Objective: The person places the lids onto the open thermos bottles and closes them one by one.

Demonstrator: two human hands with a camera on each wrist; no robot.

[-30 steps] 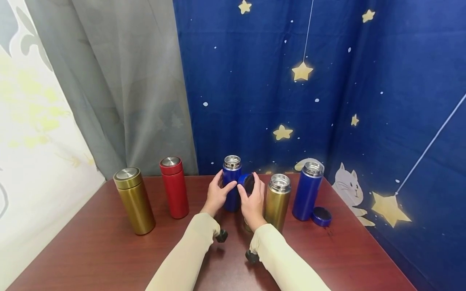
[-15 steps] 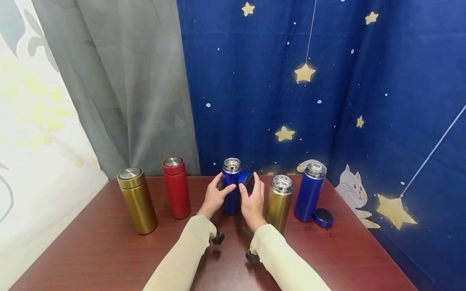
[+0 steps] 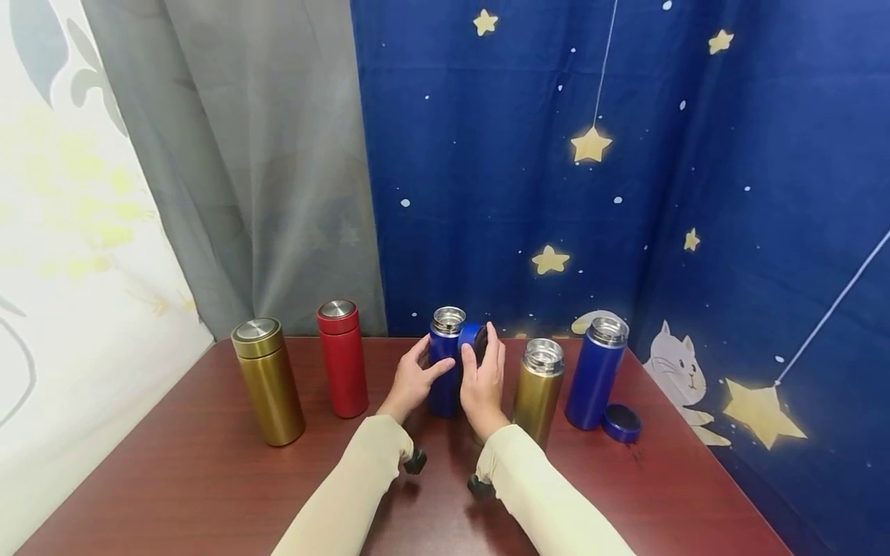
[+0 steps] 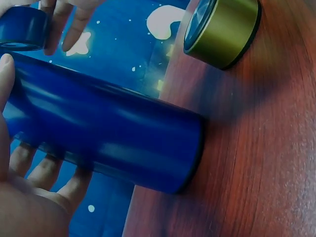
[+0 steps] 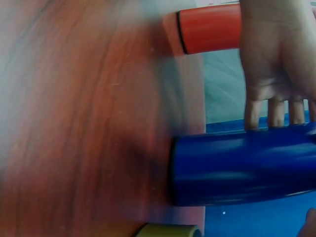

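Grips the uncapped blue vacuum flask [image 3: 442, 395] near the centre of the frame with the left hand [image 3: 410, 382], closing thumb and fingers on opposite sides of the upright body, only as wide as that body. Pinches the blue lid [image 3: 470, 335] between thumb and fingers of the right hand [image 3: 483, 384], opened just to the lid's width, holding it on edge to the right of the flask's steel mouth, dark inside turned rightward. Cannot tell lid touching flask from lid just beside it. Near the base, at upper right in the left wrist view, see a gold lid [image 4: 229, 37] on the table [image 3: 208, 486]. Further right in the head view, find an open gold flask [image 3: 537, 398], partly hidden by the right forearm, then a second blue flask [image 3: 594, 382], also open, next to a second blue lid [image 3: 622, 423] lying inside up. Left of centre, note a capped red flask [image 3: 344, 367] and, beyond it, a capped gold flask [image 3: 273, 394]. Behind, see a star-print navy curtain [image 3: 487, 177].
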